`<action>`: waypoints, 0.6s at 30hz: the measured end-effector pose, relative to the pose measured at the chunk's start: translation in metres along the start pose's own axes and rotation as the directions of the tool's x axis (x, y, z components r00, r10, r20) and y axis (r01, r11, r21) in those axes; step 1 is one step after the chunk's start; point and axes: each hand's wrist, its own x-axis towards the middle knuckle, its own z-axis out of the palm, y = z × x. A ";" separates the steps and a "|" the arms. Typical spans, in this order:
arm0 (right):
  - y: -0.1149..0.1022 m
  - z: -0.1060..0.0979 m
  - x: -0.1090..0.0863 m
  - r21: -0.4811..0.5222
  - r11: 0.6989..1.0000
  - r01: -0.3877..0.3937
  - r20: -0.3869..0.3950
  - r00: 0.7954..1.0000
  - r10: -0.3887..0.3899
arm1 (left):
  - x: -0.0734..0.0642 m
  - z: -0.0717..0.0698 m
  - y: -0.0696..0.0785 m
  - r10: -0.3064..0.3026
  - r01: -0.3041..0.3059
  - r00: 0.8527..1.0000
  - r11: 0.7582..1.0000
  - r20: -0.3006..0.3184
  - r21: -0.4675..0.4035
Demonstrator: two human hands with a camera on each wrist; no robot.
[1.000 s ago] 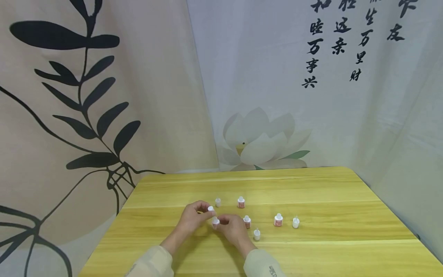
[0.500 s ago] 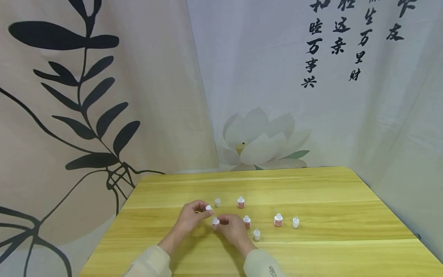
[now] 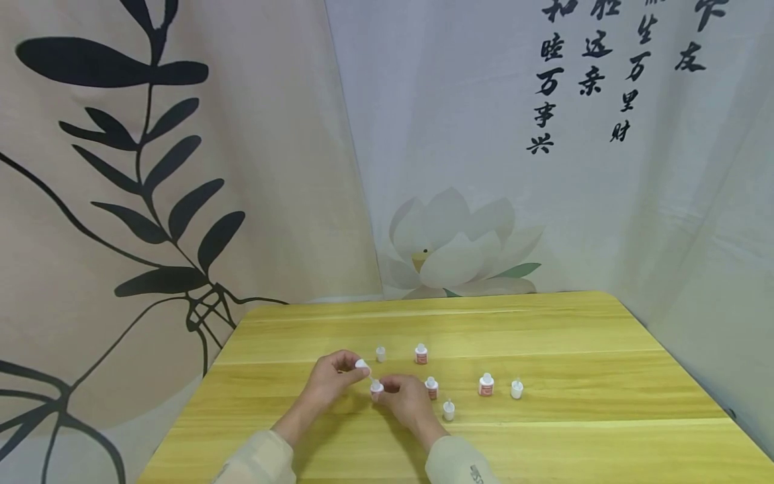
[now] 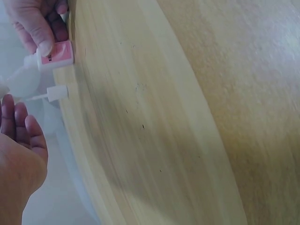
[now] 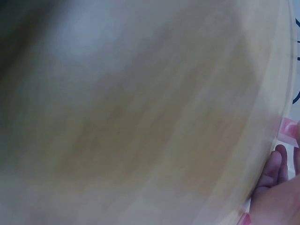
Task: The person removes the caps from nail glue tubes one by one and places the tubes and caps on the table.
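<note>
My left hand [image 3: 329, 380] pinches a white cap [image 3: 362, 364] with a thin stem. The cap is tilted, and its stem slants down toward the mouth of a small white bottle [image 3: 377, 387]; I cannot tell whether the tip is inside. My right hand [image 3: 408, 401] grips that bottle between thumb and fingers. In the left wrist view the bottle's pink label [image 4: 58, 53] shows beside the right thumb, with the left hand [image 4: 21, 159] lower down. The right wrist view catches part of the right hand [image 5: 276, 192] and a pink label [image 5: 288, 129] at its edge.
Behind the hands stand a white stemmed cap [image 3: 380, 353] and a labelled bottle [image 3: 421, 354]. Another bottle [image 3: 432, 388] is close to the right hand, near a cap [image 3: 449, 411]. Farther right are a bottle [image 3: 486, 385] and a cap [image 3: 517, 389] on the wooden table [image 3: 574, 437].
My left hand has shifted slightly left, and the cap in it has tilted over, with more of its stem showing. My right hand and the bottle have stayed in place.
</note>
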 end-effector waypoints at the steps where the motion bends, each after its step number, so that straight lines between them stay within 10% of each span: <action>1: 0.000 0.000 0.000 0.001 1.000 0.002 0.001 1.000 -0.002 | 0.000 0.000 0.000 -0.003 0.003 1.000 1.000 0.003 -0.007; 8: -0.001 -0.001 0.000 0.007 1.000 -0.009 0.013 1.000 0.009 | -0.020 -0.007 0.035 0.014 -0.013 0.999 0.999 0.039 -0.031; 18: -0.003 -0.001 -0.001 0.016 0.999 -0.041 0.020 0.999 0.040 | -0.004 -0.005 0.003 -0.018 0.018 1.000 1.000 -0.017 -0.006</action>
